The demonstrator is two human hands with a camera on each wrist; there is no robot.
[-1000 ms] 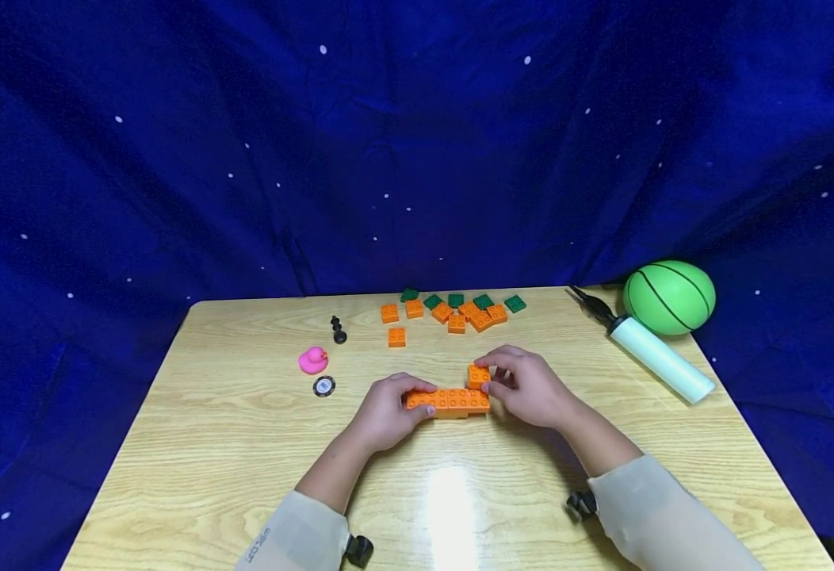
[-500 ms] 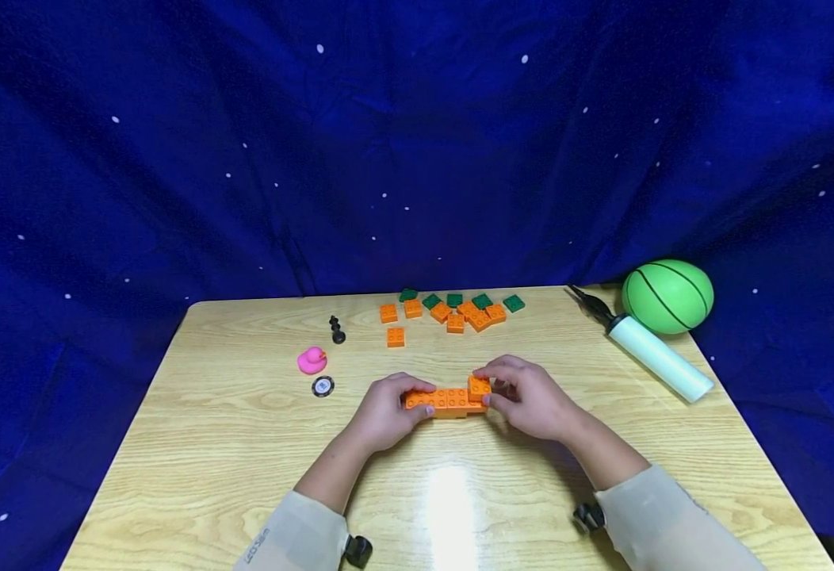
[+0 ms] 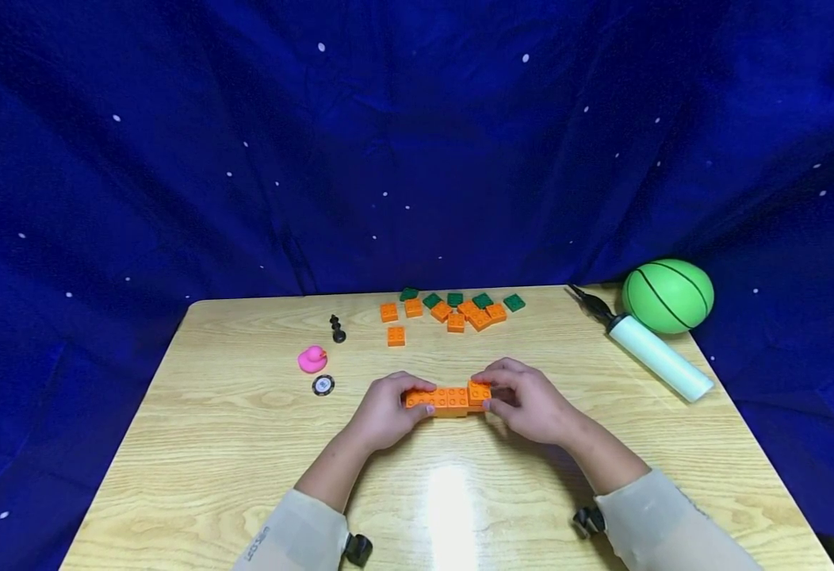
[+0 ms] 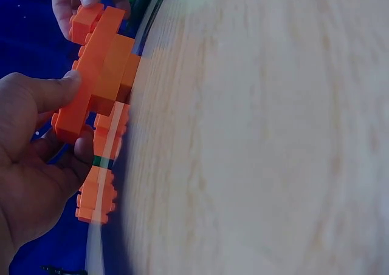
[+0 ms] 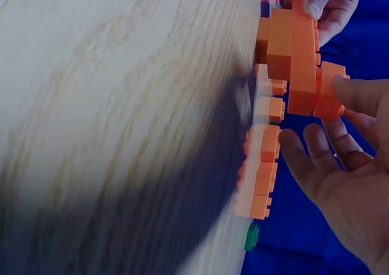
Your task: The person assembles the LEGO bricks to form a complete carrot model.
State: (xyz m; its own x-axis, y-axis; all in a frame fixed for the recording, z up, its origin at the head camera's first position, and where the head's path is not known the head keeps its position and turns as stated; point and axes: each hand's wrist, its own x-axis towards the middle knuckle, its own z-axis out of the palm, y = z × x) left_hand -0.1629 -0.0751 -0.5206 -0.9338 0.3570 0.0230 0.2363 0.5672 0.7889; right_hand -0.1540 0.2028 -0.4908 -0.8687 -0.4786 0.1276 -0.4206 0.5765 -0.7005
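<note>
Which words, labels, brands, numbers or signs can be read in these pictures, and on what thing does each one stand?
Nothing can be read for certain.
Left sleeve: printed letters, too small and blurred to read.
Round chip: centre mark, too small to read.
Held bricks: no readable text.

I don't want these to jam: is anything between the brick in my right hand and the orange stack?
Nothing visible: the brick appears to rest directly on the right end of the stack, and your left hand grips the other end.
</note>
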